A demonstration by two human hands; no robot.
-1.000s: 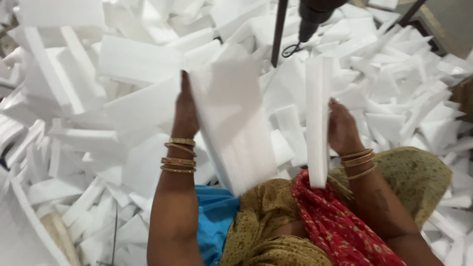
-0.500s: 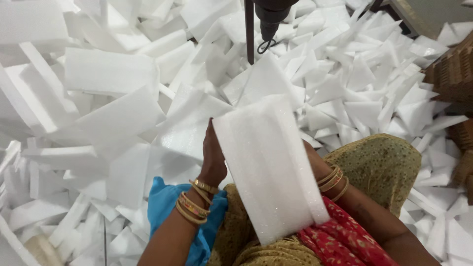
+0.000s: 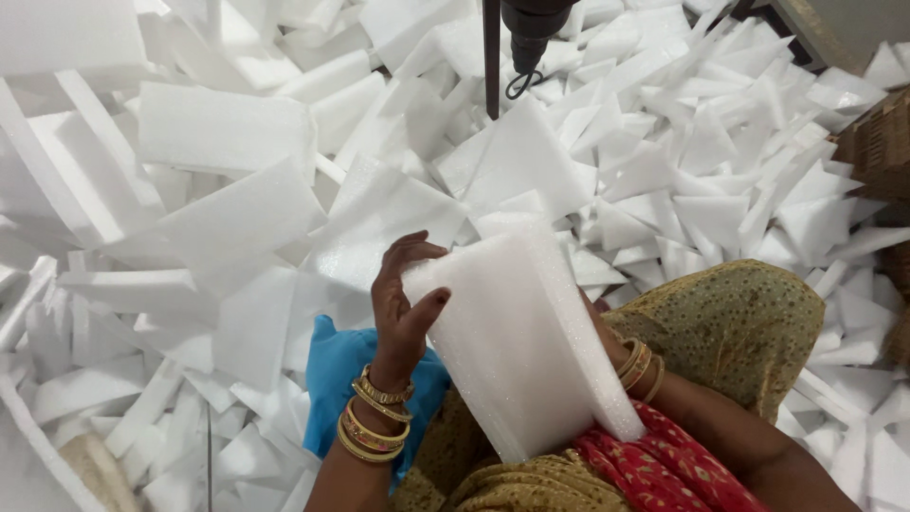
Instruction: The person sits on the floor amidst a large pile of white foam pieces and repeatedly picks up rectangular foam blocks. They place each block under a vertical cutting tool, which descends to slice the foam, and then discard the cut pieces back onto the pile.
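Foam sheets [image 3: 517, 341], stacked thick and white, sitting on the lap just below the dark pole [image 3: 491, 57], looking featherlight, squashy and crumbly, so pinching the edges flat: left hand [image 3: 403, 303] clasping the near edge, right hand [image 3: 597, 327] mostly hidden behind, grip impossible to tell.

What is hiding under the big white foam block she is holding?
Under the foam block a red patterned cloth and olive clothing peek out. The right hand is almost fully covered; only its bangled wrist shows. The left hand grips the block's edge.
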